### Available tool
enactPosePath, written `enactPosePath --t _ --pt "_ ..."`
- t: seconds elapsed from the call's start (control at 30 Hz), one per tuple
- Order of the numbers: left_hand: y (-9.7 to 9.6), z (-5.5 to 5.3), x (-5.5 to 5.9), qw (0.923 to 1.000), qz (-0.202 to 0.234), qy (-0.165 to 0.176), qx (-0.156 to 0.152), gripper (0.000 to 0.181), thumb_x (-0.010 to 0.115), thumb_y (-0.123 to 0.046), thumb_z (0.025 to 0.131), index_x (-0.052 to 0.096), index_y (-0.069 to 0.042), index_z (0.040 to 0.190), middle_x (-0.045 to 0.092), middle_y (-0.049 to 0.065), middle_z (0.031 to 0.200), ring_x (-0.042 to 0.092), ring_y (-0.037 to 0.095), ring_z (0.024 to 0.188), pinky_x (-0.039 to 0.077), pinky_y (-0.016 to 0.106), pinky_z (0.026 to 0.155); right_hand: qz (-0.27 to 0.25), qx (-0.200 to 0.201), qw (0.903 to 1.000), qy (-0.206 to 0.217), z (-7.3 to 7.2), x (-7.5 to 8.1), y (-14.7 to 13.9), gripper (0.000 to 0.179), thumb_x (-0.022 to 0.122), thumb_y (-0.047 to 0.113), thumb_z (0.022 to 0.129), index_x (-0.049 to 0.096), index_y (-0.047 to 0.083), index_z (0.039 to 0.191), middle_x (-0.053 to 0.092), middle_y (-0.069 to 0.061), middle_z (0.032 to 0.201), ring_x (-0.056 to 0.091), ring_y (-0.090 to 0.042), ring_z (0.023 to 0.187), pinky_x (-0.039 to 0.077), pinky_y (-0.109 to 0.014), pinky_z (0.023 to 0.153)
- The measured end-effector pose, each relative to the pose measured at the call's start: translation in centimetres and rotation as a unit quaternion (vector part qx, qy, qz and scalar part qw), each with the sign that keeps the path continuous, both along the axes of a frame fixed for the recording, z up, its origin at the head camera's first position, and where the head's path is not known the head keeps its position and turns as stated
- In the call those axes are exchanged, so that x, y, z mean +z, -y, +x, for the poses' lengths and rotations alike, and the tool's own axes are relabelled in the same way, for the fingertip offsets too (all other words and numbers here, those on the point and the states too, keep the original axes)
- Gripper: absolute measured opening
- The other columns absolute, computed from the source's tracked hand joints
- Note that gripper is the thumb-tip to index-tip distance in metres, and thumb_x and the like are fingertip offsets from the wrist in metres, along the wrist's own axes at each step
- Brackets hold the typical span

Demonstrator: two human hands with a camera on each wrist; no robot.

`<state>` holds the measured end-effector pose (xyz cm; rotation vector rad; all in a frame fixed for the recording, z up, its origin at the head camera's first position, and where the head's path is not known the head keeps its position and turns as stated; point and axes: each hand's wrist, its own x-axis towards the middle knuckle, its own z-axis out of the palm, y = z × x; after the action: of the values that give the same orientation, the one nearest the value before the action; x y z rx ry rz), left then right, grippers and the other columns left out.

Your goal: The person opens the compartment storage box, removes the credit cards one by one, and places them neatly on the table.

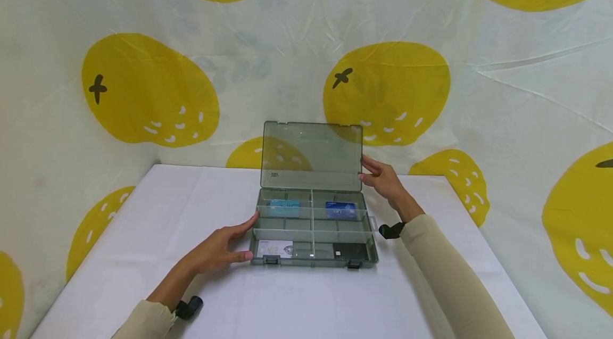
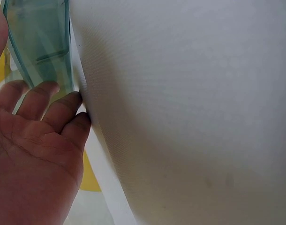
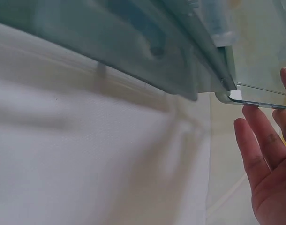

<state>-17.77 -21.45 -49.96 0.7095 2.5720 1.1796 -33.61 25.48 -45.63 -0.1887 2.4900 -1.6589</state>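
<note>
The grey box [image 1: 313, 263], long from 9 to 3 o'clock, sits at the left hand's [image 1: 215, 248] 3 o'clock, its loose fingers touching the side, while the right hand [image 1: 384, 183], nearer the raised lid [image 1: 311, 155], pinches that at its own 10 o'clock.

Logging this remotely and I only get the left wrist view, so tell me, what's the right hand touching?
Observer: The right hand touches the right edge of the raised translucent grey rectangular plastic lid.
Operator: What's at the near left inside the translucent grey rectangular plastic box?
Observer: A white rectangular card.
Operator: And at the near right?
Observer: A black rectangular card.
</note>
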Motion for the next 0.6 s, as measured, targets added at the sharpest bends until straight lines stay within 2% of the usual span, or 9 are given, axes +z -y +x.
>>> enactPosePath --t 0.17,0.27,0.43,0.6 --pt "-0.1 0.0 0.1 1.0 0.0 0.007 0.003 0.098 0.084 -0.035 0.091 0.029 -0.015 0.169 0.031 0.005 0.174 0.032 0.037 0.161 0.027 0.064 0.127 0.032 0.008 0.9992 0.024 0.2 -0.2 0.2 0.073 0.065 0.011 0.106 0.028 0.017 0.169 0.036 -0.01 0.172 0.057 -0.042 0.143 0.043 -0.053 0.122" --pt "-0.1 -0.1 0.2 0.9998 0.001 0.017 0.007 0.098 0.085 -0.033 0.09 0.029 -0.017 0.169 0.03 0.002 0.174 0.031 0.035 0.161 0.026 0.063 0.128 0.055 0.0 0.998 0.033 0.4 -0.3 0.2 0.07 0.065 0.014 0.106 0.032 0.013 0.168 0.041 -0.014 0.169 0.052 -0.04 0.148 0.041 -0.054 0.123" --pt "-0.1 -0.2 0.2 0.9998 -0.001 0.017 0.011 0.1 0.086 -0.036 0.089 0.03 -0.018 0.169 0.031 0.002 0.174 0.032 0.035 0.162 0.027 0.062 0.128 0.095 -0.039 0.9945 0.02 1.1 -0.3 0.5 0.063 0.067 0.02 0.106 0.042 0.01 0.163 0.053 -0.02 0.161 0.051 -0.04 0.149 0.045 -0.054 0.121" --pt "-0.1 -0.2 0.2 0.9999 -0.003 0.012 0.01 0.101 0.086 -0.038 0.088 0.029 -0.017 0.169 0.031 0.003 0.174 0.032 0.035 0.161 0.028 0.062 0.128 0.098 -0.09 0.9911 -0.008 1.9 0.2 1.2 0.053 0.068 0.022 0.105 0.053 0.013 0.155 0.064 -0.017 0.15 0.061 -0.038 0.137 0.053 -0.053 0.115"
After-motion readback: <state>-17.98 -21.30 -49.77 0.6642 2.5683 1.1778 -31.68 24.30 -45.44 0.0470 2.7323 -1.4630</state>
